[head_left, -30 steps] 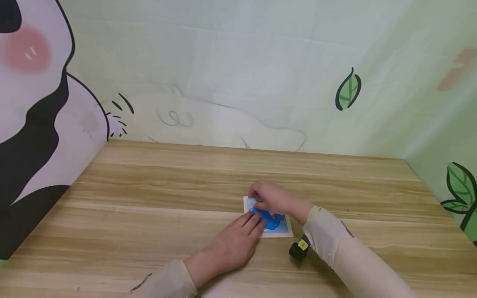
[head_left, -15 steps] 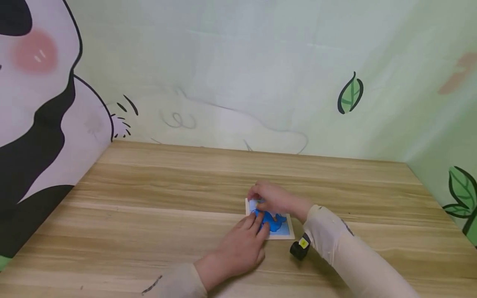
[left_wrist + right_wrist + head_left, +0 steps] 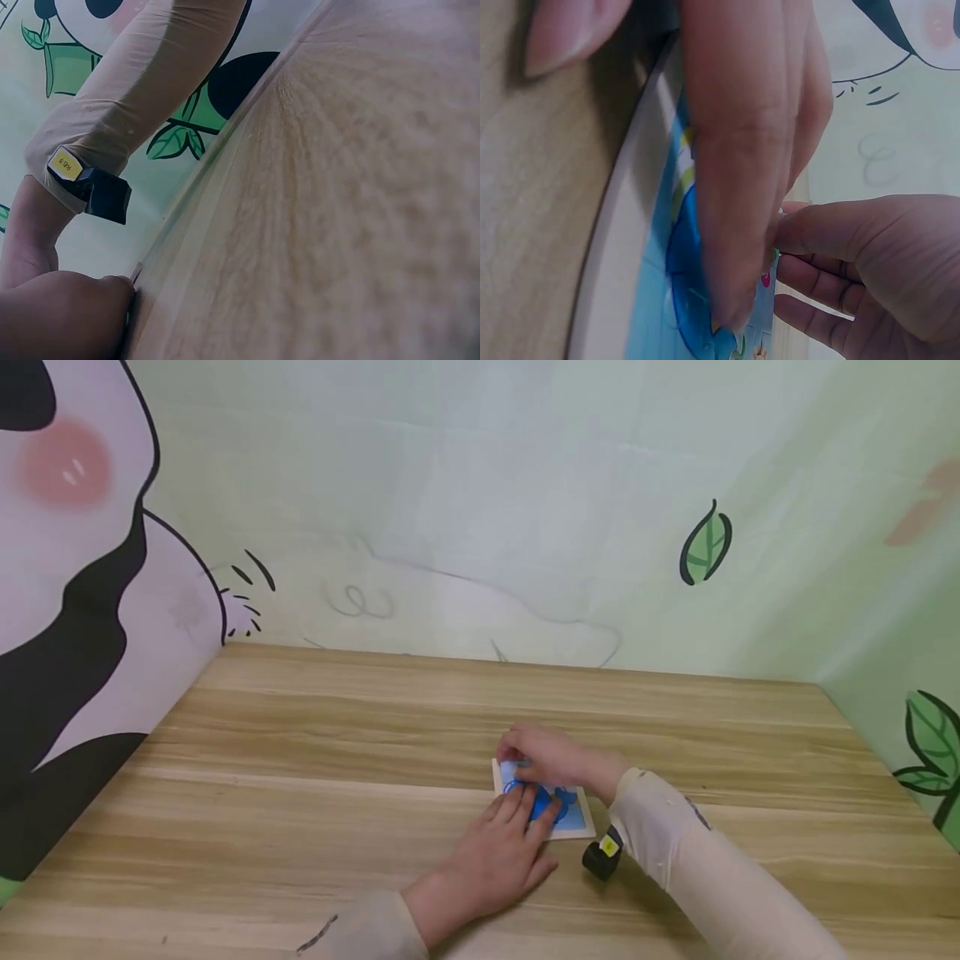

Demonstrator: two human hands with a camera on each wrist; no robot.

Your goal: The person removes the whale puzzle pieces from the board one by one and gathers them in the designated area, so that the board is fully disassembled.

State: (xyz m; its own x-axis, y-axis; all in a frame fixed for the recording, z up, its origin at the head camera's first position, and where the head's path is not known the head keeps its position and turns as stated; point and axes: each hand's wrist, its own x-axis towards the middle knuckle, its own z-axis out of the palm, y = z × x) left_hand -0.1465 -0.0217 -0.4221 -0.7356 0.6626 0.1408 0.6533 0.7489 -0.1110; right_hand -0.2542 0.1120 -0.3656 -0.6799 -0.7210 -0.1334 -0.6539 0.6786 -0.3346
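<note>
A small puzzle board point(image 3: 577, 814) with a pale frame lies on the table, showing a blue sea animal with a tail on a light blue ground. My left hand point(image 3: 498, 856) rests on its near left part, fingers stretched over the blue animal and thumb off the near edge. At the far left corner, my right hand point(image 3: 551, 756) grips the board's edge, thumb on the picture side. Close up in the right wrist view, left fingers point(image 3: 739, 150) cover much of the picture, beside the right hand point(image 3: 877, 255). Only the back part of the left hand point(image 3: 64, 315) appears in the left wrist view.
The wood-grain table point(image 3: 300, 760) surrounds the board on every side. A printed cloth wall point(image 3: 480, 527) with a panda and leaves stands behind it. A black wrist camera point(image 3: 602, 858) on the right sleeve hangs close by the board's near right corner.
My left hand has slid to the right over the board, its index finger now beside the animal's tail and its thumb spread farther out. The right hand keeps its place at the far corner.
</note>
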